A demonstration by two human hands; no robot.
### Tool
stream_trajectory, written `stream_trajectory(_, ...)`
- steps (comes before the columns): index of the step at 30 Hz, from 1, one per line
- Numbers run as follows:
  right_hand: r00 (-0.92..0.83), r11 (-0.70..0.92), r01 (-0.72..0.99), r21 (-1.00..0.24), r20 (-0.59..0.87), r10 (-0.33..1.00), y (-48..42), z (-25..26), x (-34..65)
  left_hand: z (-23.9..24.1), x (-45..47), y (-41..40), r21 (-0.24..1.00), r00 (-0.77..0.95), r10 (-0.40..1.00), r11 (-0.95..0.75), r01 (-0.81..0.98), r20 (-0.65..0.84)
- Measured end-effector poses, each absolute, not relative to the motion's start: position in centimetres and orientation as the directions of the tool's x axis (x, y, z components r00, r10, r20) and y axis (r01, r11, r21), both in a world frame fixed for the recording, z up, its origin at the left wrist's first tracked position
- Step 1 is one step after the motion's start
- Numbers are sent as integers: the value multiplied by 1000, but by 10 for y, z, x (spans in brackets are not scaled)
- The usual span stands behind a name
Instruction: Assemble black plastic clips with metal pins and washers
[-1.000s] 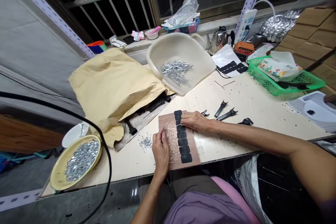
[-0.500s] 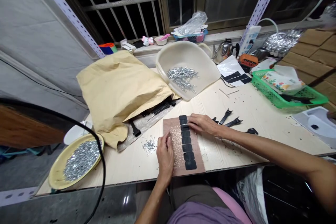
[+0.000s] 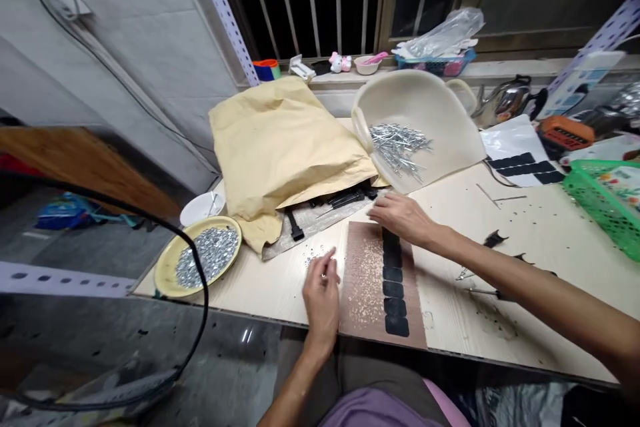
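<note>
Head view: brown rectangular board (image 3: 417, 321) under my bunched right hand (image 3: 401, 215), grip hidden; left hand (image 3: 321, 293) beside it, fingers loosely parted, can't tell if holding anything. Black rounded-square pads (image 3: 393, 289) line the board; my wrist brushing could skew them. Careless left fingertips could scatter tiny silver bits (image 3: 308, 259). Orange-and-black box (image 3: 567, 132): lettering unreadable.

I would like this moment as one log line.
left hand: beside small metal pieces | right hand: over far end of black pads | brown board: under pads | grip: unclear
</note>
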State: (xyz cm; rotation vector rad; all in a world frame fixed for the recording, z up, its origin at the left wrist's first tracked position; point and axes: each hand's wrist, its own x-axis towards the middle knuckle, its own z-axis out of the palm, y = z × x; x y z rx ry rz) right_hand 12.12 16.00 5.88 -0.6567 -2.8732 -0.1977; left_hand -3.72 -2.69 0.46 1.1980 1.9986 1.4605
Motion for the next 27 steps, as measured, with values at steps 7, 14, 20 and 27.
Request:
stream_trajectory(7,-945,948,296,114,180,273,200,2,15,-5,-123,-52,709,-539,787,194,678,300)
stream_trajectory(14,-953,962,254,105,199,230,208,-5,11,-17,-138,-30,486,-281,931,138,863,234)
stream_trajectory(20,-853,969,245,-30,469,230,181,33,41,-20,-146,-19,437,-165,970,72,896,178)
stream_trajectory(27,-713,863,278,-423,511,480,115,54,76,2,-126,-17,985,-497,861,160,60,-110)
